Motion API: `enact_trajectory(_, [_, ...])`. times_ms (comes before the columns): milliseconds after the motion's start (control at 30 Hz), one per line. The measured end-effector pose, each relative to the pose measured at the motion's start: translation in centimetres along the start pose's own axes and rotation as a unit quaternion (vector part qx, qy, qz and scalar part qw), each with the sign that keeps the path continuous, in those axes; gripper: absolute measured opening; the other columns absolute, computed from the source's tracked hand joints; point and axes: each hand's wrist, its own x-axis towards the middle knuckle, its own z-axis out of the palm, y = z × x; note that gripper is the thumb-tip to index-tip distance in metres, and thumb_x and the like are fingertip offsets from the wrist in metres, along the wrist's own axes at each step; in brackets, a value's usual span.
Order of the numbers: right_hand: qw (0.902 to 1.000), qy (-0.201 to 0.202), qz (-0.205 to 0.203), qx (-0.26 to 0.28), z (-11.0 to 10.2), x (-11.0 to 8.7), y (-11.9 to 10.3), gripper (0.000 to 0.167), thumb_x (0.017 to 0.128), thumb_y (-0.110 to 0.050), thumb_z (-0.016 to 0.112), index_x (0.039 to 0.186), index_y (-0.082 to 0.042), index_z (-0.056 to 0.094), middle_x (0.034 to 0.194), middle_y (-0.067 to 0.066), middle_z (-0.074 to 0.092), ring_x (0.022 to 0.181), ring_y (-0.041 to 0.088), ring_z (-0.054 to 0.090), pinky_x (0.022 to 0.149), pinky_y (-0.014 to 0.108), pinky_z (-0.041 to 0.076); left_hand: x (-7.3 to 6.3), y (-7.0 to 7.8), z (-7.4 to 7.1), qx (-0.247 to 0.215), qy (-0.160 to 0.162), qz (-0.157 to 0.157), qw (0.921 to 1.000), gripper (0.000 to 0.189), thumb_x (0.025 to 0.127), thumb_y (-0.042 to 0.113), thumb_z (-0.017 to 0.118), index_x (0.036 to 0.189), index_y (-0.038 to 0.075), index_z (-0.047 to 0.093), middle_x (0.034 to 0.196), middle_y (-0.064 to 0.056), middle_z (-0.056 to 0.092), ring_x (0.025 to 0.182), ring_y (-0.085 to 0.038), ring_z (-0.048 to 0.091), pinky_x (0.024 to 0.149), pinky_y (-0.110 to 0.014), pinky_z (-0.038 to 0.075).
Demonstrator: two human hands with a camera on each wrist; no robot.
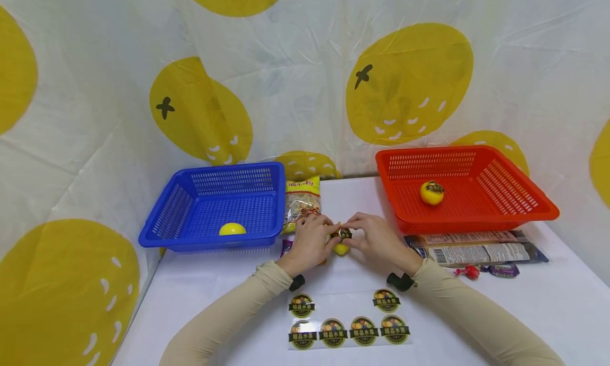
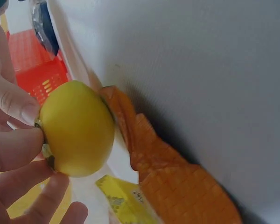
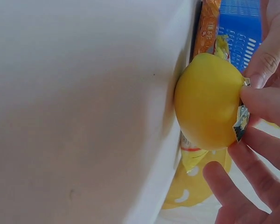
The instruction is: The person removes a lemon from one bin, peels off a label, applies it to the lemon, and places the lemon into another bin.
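A smooth yellow fruit [image 1: 340, 249] stands on the white table between both hands. A dark round label sticker [image 1: 342, 234] lies across its top. My left hand [image 1: 311, 242] holds the fruit from the left, thumb and index fingertips on the sticker's edge. From the right, my right hand [image 1: 378, 241] does the same, its thumb and index fingertips at the sticker [image 3: 241, 122]. Both wrist views show the fruit's bare side, while the fingers partly hide the label. Nearer me lies a clear sheet [image 1: 343, 308] with several matching stickers.
A blue basket [image 1: 164, 242] at left holds a yellow fruit [image 1: 232, 229]. At right, a red basket [image 1: 476, 225] contains a labelled yellow fruit [image 1: 432, 195]. Between the baskets lies a yellow food bag [image 1: 303, 202]. Long packets [image 1: 476, 253], a red lollipop [image 1: 471, 272] and a purple candy [image 1: 505, 270] lie at right.
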Motion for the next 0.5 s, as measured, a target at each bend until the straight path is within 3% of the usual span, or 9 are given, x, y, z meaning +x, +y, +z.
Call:
enact_trajectory(133, [1.0000, 0.004, 0.001, 0.001, 0.0, 0.1, -0.1, 0.034, 0.084, -0.027, 0.085, 0.114, -0.013, 0.080, 0.106, 0.000, 0.076, 0.100, 0.022, 0.071, 0.090, 0.045, 0.057, 0.0, -0.1, -0.1, 0.001, 0.003, 0.000, 1.0000, 0.034, 0.099, 0.041, 0.065, 0.130, 0.029, 0.072, 0.117, 0.007, 0.074, 0.113, -0.019, 0.061, 0.105, -0.056, 0.040])
enact_trajectory(367, [0.9998, -0.001, 0.004, 0.017, 0.1, 0.2, 0.2, 0.033, 0.084, -0.029, 0.085, 0.113, -0.013, 0.080, 0.107, 0.002, 0.076, 0.102, 0.022, 0.072, 0.092, 0.046, 0.057, -0.4, -0.9, 0.1, -0.033, 0.051, 0.018, 0.9980, 0.026, 0.094, 0.039, 0.073, 0.114, 0.025, 0.081, 0.110, 0.008, 0.079, 0.105, -0.017, 0.066, 0.106, -0.051, 0.044])
enact_trajectory(500, [0.9996, 0.000, -0.005, 0.028, 0.0, 0.1, 0.8, 0.025, 0.085, -0.021, 0.083, 0.109, -0.012, 0.081, 0.106, 0.002, 0.078, 0.100, 0.024, 0.074, 0.091, 0.048, 0.057, -0.6, -1.0, 0.3, -0.051, 0.061, 0.016, 0.9967, 0.025, 0.091, 0.039, 0.076, 0.111, 0.024, 0.082, 0.110, 0.010, 0.079, 0.103, -0.016, 0.066, 0.103, -0.049, 0.045])
